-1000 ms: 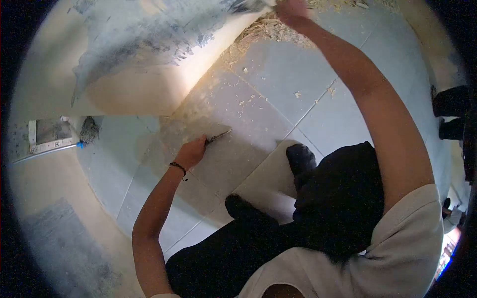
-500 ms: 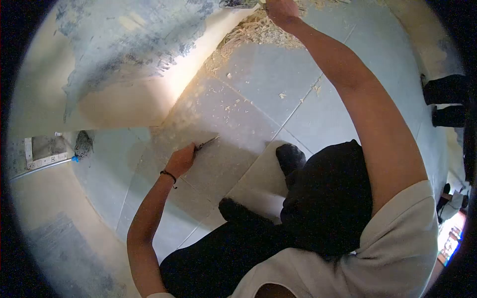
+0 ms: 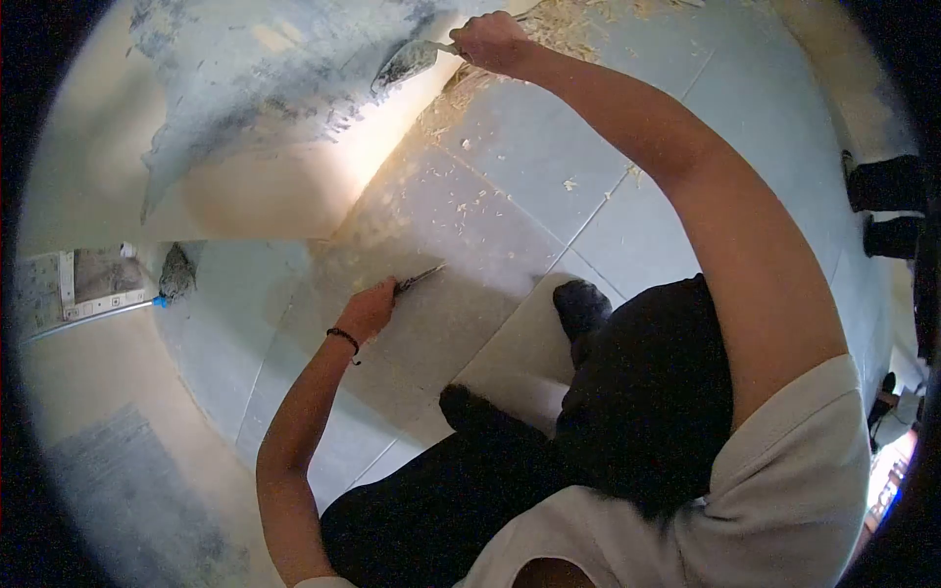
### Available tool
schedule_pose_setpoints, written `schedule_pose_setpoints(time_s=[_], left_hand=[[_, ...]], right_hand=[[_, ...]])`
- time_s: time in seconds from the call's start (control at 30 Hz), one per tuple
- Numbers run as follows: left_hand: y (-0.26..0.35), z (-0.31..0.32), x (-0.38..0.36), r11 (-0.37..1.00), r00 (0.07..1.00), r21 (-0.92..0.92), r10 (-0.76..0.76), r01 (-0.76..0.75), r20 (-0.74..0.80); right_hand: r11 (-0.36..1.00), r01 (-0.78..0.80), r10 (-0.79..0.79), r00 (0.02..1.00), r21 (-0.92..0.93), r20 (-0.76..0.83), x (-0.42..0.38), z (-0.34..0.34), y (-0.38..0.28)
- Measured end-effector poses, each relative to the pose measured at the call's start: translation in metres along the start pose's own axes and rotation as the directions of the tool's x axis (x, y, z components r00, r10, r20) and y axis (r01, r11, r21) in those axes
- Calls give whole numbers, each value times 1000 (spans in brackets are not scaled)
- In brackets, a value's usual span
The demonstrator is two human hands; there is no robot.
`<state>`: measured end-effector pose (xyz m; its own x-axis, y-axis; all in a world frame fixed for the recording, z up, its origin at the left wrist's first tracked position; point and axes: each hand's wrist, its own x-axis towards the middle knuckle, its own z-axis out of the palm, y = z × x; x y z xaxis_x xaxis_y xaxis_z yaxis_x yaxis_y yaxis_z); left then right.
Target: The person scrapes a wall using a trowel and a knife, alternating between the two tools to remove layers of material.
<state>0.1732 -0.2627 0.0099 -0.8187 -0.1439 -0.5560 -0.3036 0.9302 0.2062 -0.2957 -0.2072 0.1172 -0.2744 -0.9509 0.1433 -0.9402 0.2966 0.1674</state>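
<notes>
My right hand [image 3: 493,42] is closed round the handle of a trowel [image 3: 408,63], whose grey-smeared blade lies over the lower part of the wall [image 3: 225,201]. That wall carries rough grey-blue patches above a paler strip. Low over the tiled floor [image 3: 549,147], my left hand [image 3: 370,309] grips a thin, dark-bladed tool [image 3: 421,278], seen nearly edge-on and pointing away to the right. Its exact kind cannot be made out.
Pale shavings [image 3: 461,93] lie along the foot of the wall, with crumbs scattered over the tiles. At the left are a mop [image 3: 176,274] with a blue-ended pole and a white frame [image 3: 103,304]. Another person's legs [image 3: 887,186] show at the right edge.
My right hand has come down and left, bringing the trowel's blade fully into view at the wall. My left hand and its tool have shifted only slightly as the view moved.
</notes>
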Motion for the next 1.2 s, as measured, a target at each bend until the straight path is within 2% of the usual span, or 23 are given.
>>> schedule_pose_setpoints(time_s=[0.17, 0.27, 0.33, 0.37, 0.4, 0.47, 0.5, 0.6, 0.7, 0.8, 0.87, 0.93, 1.03, 1.13, 1.2], left_hand=[[4, 5, -6, 1000, 1000, 12, -25, 25, 9], [2, 7, -11, 999, 998, -28, 24, -26, -61], [-10, 20, -9, 995, 984, -24, 89, -94, -155], [-9, 18, -9, 996, 986, -14, 82, -85, -145], [-5, 13, -9, 997, 988, -5, 77, -78, -136], [-1, 6, -8, 998, 993, 4, 62, -62, -99], [0, 2, -8, 999, 996, 3, 51, -51, -70], [-2, 6, -6, 999, 997, 14, 38, -37, -60], [1, 2, -6, 1000, 1000, 4, 7, -7, -22], [4, 1, -7, 1000, 1000, -19, -11, 10, -16], [3, 3, -8, 1000, 1000, -16, -12, 12, -24], [0, 7, -8, 1000, 1000, 3, -11, 11, -22], [-1, 9, -6, 1000, 1000, -9, 6, -6, -31], [6, -4, -6, 1000, 1000, -26, -12, 13, 20], [-2, 6, -1, 1000, 1000, -19, 3, -3, 10]], right_hand=[[979, 205, -205, 979, -9, -1, -8, 25, -3], [939, 343, -340, 910, 27, 238, -17, 41, 17], [902, 427, -432, 883, 71, 184, -37, 60, 38], [881, 465, -473, 867, 89, 158, -42, 65, 43], [915, 389, -403, 865, 109, 299, -48, 49, 38], [968, 227, -248, 787, 109, 564, -63, 23, 30], [934, 323, -355, 800, 152, 484, -68, 30, 36], [953, 290, -283, 750, 88, 598, -66, 22, 37], [945, 251, -309, 897, 210, 317, -68, 60, 72], [982, 140, -178, 901, 124, 396, -57, 69, 100], [995, 100, -79, 845, -11, 529, -47, 68, 120], [969, -11, 130, 873, -248, 470, -55, 35, 116], [937, -107, 153, 981, -333, 117, -67, 65, 148], [940, -224, 275, 944, -256, 184, -62, 51, 152], [937, -166, 218, 965, -306, 146, -62, 49, 155]])
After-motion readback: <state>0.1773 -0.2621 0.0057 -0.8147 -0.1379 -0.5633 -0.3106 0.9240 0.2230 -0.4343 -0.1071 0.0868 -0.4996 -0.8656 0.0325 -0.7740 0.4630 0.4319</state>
